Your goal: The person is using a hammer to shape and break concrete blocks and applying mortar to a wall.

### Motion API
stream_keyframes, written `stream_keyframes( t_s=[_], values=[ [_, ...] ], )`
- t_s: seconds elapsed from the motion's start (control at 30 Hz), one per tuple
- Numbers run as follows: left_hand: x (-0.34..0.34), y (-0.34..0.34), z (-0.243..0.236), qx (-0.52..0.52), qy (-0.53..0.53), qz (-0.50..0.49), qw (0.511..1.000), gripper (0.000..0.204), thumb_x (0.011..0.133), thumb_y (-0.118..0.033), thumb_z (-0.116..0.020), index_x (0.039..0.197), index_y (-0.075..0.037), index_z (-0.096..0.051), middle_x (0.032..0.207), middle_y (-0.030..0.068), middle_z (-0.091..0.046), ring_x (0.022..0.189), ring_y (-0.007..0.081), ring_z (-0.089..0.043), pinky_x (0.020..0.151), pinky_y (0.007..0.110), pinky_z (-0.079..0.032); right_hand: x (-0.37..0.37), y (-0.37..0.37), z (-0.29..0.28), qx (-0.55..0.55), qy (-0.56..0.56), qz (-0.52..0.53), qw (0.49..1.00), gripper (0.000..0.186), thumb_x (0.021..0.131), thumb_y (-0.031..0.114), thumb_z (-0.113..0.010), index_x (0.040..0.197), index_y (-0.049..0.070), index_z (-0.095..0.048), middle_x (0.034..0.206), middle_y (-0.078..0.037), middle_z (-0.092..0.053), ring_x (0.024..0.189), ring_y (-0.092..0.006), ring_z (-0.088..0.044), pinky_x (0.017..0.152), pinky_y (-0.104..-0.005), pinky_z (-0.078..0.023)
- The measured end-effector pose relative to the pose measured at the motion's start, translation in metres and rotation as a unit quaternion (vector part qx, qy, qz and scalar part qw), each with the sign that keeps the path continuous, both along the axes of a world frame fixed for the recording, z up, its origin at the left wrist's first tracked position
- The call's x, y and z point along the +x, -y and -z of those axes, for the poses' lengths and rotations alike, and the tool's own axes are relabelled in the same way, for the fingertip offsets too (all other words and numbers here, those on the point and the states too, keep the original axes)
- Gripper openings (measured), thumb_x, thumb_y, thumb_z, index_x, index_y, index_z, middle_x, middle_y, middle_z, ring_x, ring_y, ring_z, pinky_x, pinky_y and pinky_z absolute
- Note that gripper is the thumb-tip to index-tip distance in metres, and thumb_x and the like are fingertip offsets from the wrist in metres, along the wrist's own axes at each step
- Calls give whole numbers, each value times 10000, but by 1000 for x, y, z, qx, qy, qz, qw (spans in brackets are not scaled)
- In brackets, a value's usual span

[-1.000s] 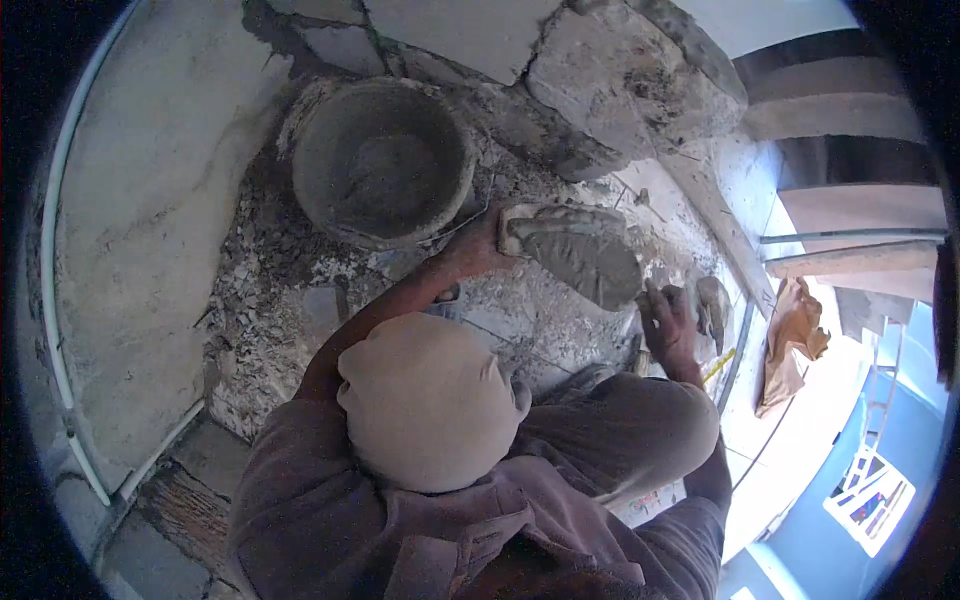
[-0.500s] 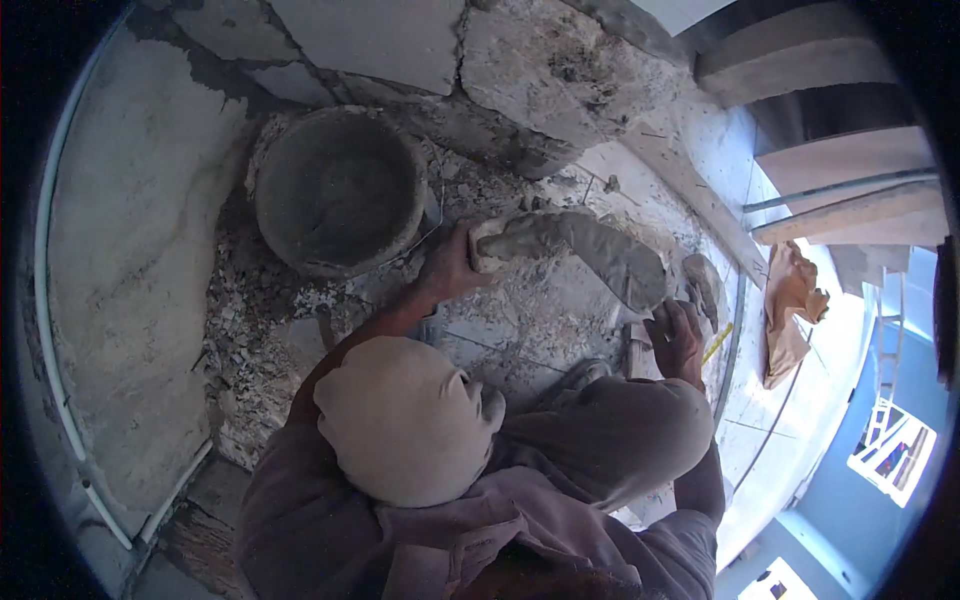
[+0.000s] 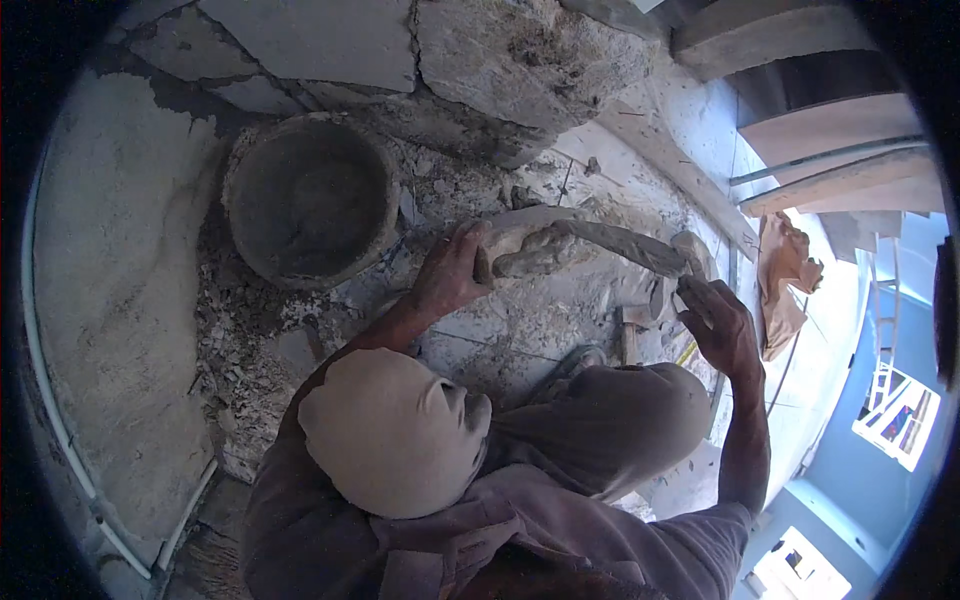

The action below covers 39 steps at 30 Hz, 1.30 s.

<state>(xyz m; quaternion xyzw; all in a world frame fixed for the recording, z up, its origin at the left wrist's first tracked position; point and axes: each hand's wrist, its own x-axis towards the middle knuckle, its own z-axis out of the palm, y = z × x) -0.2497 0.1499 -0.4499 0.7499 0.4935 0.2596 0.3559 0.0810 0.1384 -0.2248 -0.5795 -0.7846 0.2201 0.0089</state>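
Note:
My left hand point(image 3: 452, 272) is closed round the near left end of a pale, flat piece of stone point(image 3: 512, 228). Wet grey mortar point(image 3: 540, 256) lies along that piece. In my right hand point(image 3: 722, 328) is a trowel, its handle mostly hidden by the fingers. The mortar-smeared trowel blade point(image 3: 635, 245) reaches left, seen nearly edge-on, and its tip meets the mortar. Left of my left hand stands a round tub point(image 3: 385, 225) coated with grey mortar. Under the trowel, a hammer point(image 3: 632, 322) rests on the floor beside my knee.
Stone-clad wall slabs point(image 3: 530, 75) rise at the far side, with rubble point(image 3: 240, 350) around the tub. A long plank point(image 3: 685, 175) lies at far right, near a crumpled brown paper bag point(image 3: 782, 285). A pipe point(image 3: 60, 420) runs along the left.
My right hand has moved right and turned the trowel, so its blade shows edge-on rather than broad. More of the stone piece shows. The whole view has shifted slightly.

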Motion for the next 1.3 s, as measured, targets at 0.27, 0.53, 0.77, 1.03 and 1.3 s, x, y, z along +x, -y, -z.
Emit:
stream_keyframes(
  t_s=[0.27, 0.53, 0.77, 1.03, 1.3],
  values=[
    [6, -2, -7, 31, -44, 33, 998, 904, 560, -243, -801, 1276, 2, -307, 1218, 227, -422, 1136, 400, -419, 939, 477, -359, -15, 7, 42, 2, 153, 59, 986, 421, 766, 69, -614, 1177, 126, -547, 966, -141, -588, 836, -329, -600, 700, -398, -495],
    [12, -5, -19, 67, 15, 48, 996, 858, 574, -188, -789, 1262, 18, -319, 1217, 242, -415, 1130, 421, -415, 946, 484, -357, 46, 6, 38, 23, 83, 6, 996, 399, 777, 74, -613, 1167, 77, -528, 1103, -169, -563, 971, -340, -569, 783, -406, -483],
    [24, 0, -5, 134, 103, 84, 982, 897, 524, -126, -818, 1231, -10, -278, 1202, 246, -420, 1137, 419, -415, 950, 505, -345, 2, -36, -50, -375, -99, 133, 912, 394, 837, 207, -547, 1168, -7, -530, 893, -95, -624, 718, -172, -586, 639, -293, -474],
    [29, -5, -1, 164, 128, 63, 976, 832, 529, -125, -819, 1164, -33, -289, 1241, 237, -357, 1156, 430, -385, 964, 496, -332, -13, -56, -15, -494, -101, 130, 854, 338, 877, 227, -517, 1139, 17, -554, 802, -86, -612, 589, -142, -564, 517, -283, -473],
    [25, 0, -3, 182, 89, 74, 976, 809, 571, -126, -791, 1196, -16, -290, 1189, 251, -400, 1094, 434, -438, 918, 486, -374, 51, -69, 63, -297, 0, 63, 953, 334, 904, 283, -503, 1111, 24, -539, 770, -85, -592, 541, -148, -555, 491, -310, -469]
  ],
)
